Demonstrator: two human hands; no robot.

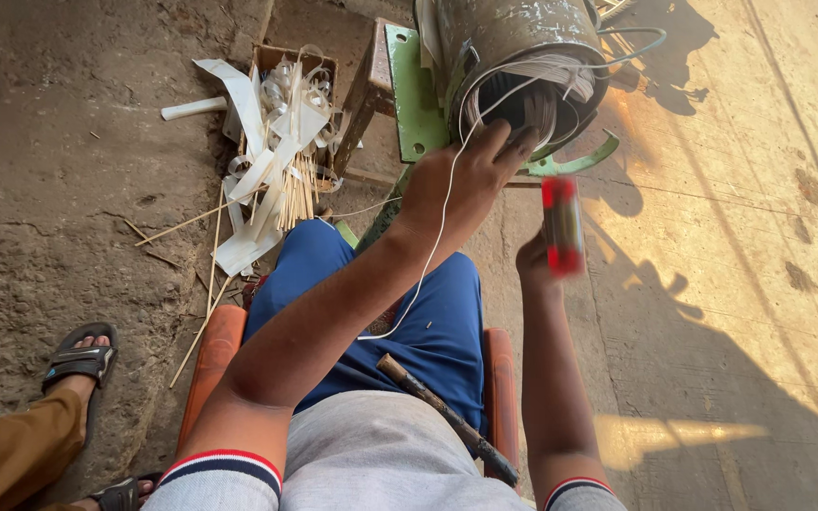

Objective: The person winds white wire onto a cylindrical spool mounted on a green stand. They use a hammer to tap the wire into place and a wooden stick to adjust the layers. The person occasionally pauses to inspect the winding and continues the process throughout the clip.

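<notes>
- Now the left hand [461,180] reaches forward to the open end of the motor [513,57], fingers loosely curled, fingertips pressed against the white windings [542,80] at the rim.
- A white cord [428,270] runs from the windings, past that hand and down along the forearm to the lap; whether the fingers pinch it I cannot tell.
- Beside it, the right hand [537,260] is closed round a red-handled tool [561,225], held upright and blurred, just below and right of the motor's mouth.
- The motor sits tilted on a green bracket [414,90], straight ahead of the knees.
- A dark stick [447,416] lies slantwise across the lap.
- Left of the motor, a box [286,61] of white strips [267,161] and thin sticks stands on the concrete floor [49,189].
- At the lower left, another person's sandalled foot [78,360] rests on the floor.
</notes>
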